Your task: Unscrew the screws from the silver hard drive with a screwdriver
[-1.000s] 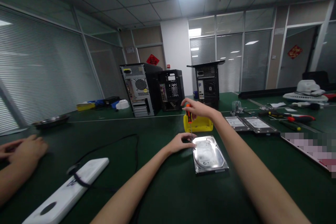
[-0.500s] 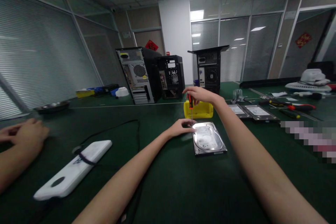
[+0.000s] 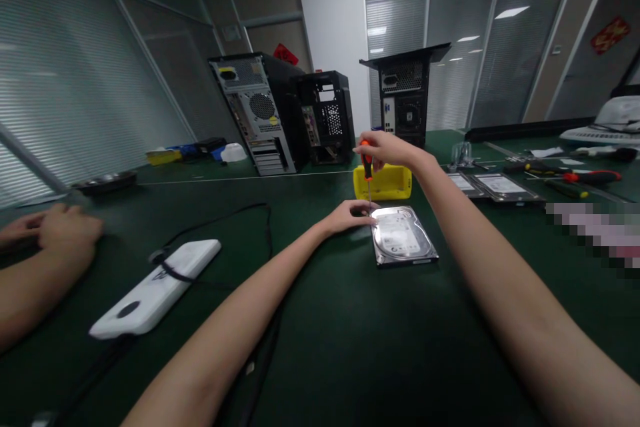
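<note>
A silver hard drive (image 3: 401, 235) lies flat on the green tabletop in front of me. My left hand (image 3: 346, 217) holds it at the far left corner, thumb on the top face and fingers beyond the edge. Above that corner, my right hand (image 3: 387, 149) grips a red and black screwdriver (image 3: 367, 163) by its handle. The shaft points straight down, its tip at the drive's far left corner; whether a screw sits under it is too small to tell. Just behind the drive is a yellow tray (image 3: 383, 184).
At left rest another person's hands (image 3: 70, 227), near a white power bank-like block (image 3: 157, 290) with a black cable. Computer cases (image 3: 273, 113) stand at the back. More hard drives (image 3: 505, 187) and hand tools (image 3: 593, 177) lie at right.
The camera view has tilted downward, so everything sits higher in the picture. Both hands keep their places on the drive and screwdriver; the right fingers have shifted slightly round the handle.
</note>
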`<state>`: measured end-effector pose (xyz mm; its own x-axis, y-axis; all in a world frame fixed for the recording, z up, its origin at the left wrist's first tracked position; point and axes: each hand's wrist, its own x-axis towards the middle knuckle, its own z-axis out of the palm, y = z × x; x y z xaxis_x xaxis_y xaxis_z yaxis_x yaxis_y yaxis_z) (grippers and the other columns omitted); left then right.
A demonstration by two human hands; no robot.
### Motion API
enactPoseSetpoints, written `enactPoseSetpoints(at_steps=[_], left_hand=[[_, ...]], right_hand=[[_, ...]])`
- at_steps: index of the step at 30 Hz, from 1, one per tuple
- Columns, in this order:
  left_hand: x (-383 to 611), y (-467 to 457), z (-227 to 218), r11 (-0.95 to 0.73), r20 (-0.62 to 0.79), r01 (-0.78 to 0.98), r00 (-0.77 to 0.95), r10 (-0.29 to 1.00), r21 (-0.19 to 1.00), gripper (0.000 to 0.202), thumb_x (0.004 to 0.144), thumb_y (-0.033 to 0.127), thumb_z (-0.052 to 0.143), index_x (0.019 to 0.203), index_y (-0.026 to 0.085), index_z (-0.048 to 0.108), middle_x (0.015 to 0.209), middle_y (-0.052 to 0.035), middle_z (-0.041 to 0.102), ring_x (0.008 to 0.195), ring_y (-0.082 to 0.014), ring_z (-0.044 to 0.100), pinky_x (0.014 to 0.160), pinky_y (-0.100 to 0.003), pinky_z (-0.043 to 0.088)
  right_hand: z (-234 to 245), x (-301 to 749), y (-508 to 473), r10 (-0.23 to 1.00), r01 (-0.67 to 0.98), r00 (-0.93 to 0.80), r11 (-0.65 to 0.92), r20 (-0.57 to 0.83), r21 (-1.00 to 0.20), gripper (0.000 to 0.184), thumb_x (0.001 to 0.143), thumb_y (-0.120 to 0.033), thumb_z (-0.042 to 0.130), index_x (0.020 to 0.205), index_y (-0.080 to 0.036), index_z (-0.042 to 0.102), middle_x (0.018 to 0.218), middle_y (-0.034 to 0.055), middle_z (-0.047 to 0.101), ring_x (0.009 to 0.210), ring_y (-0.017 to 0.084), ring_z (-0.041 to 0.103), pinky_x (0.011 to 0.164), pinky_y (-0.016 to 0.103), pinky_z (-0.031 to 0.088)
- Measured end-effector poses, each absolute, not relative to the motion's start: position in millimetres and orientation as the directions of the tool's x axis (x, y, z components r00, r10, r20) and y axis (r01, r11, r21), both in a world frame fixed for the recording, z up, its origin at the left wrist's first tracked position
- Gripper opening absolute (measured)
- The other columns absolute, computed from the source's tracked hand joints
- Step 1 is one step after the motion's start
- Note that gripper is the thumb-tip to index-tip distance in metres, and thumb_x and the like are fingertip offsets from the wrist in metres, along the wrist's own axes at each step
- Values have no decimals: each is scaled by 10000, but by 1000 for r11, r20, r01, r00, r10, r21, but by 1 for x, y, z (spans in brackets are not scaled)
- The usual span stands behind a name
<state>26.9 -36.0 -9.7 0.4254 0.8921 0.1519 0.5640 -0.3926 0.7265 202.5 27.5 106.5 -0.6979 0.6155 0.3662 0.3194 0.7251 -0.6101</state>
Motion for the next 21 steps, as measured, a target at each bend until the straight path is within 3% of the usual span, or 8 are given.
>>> enactPoseSetpoints(at_steps=[10, 16, 21], left_hand=[[30, -33, -15, -409, 155, 540, 453, 878, 736, 548, 719, 420, 671, 1167, 114, 597, 1070, -81, 618, 918, -179, 527, 842, -327, 397], [31, -33, -15, -398, 146, 543, 447, 882, 739, 537, 713, 428, 676, 1159, 138, 605, 1031, -72, 620, 900, -178, 527, 823, -328, 401], [30, -32, -13, -405, 147, 543, 456, 878, 736, 517, 721, 424, 670, 1159, 156, 606, 1050, -73, 622, 897, -177, 527, 817, -326, 399]], right_hand=[[103, 203, 27, 608, 344, -699, 747, 376, -568, 260, 876, -283, 452, 1048, -104, 530, 798, 65, 598, 520, 82, 574, 506, 240, 488], [104, 205, 28, 609, 369, -717, 745, 339, -556, 348, 904, -377, 378, 1047, -120, 564, 831, 88, 594, 537, 81, 566, 485, 211, 476], [108, 204, 27, 638, 393, -717, 702, 280, -593, 365, 916, -235, 308, 1208, -159, 513, 962, 110, 603, 571, 95, 582, 501, 222, 498]])
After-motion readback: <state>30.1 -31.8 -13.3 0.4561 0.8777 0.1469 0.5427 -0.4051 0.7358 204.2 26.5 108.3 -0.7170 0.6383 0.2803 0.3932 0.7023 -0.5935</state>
